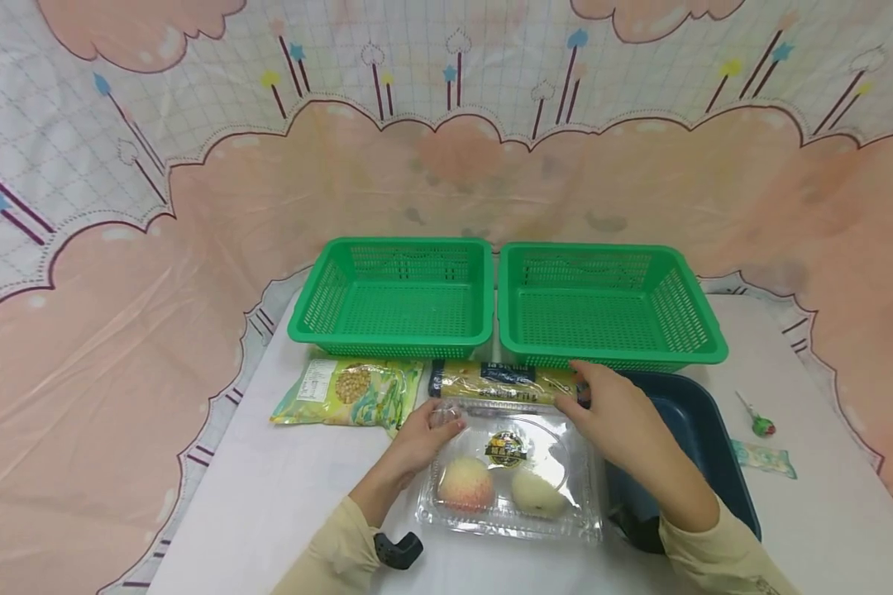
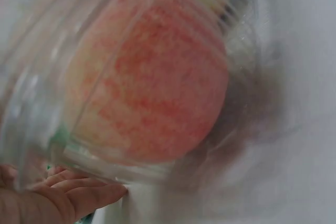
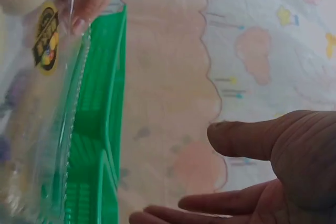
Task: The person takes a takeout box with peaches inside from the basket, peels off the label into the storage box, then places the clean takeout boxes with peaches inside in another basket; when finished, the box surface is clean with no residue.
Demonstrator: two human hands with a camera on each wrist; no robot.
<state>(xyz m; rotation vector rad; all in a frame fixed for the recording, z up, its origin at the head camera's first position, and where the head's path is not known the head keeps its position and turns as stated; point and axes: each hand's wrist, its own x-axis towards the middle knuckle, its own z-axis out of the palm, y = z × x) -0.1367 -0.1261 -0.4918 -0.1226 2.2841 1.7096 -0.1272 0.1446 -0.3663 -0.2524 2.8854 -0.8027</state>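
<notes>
Left hand touches the far-left corner of the clear plastic clamshell box, fingers curled at the lid edge; whether it pinches the rim or only presses on it cannot be told. Right hand rests at the far-right corner, fingers fairly straight and spread, palm down; the right wrist view shows them open and holding nothing. Box sits on the white tabletop directly in front of the person, near edge toward the body. Contents: one pink-blushed peach on the left, one pale fruit on the right, round label on the lid. Handling judgement: thin shell, light, flexible, slick; likely to buckle or pop open if squeezed mid-lid, and the fruit bruises easily. Best purchase looks to be the stiffer rim at opposite corners, box kept level. Surroundings: long noodle packet touches the far edge; green snack bag far-left; dark blue tray just beside the right edge; two green baskets beyond, side by side. Open room lies to the near left; the right and far sides are crowded. Lollipop and a small wrapper lie well apart, right.
</notes>
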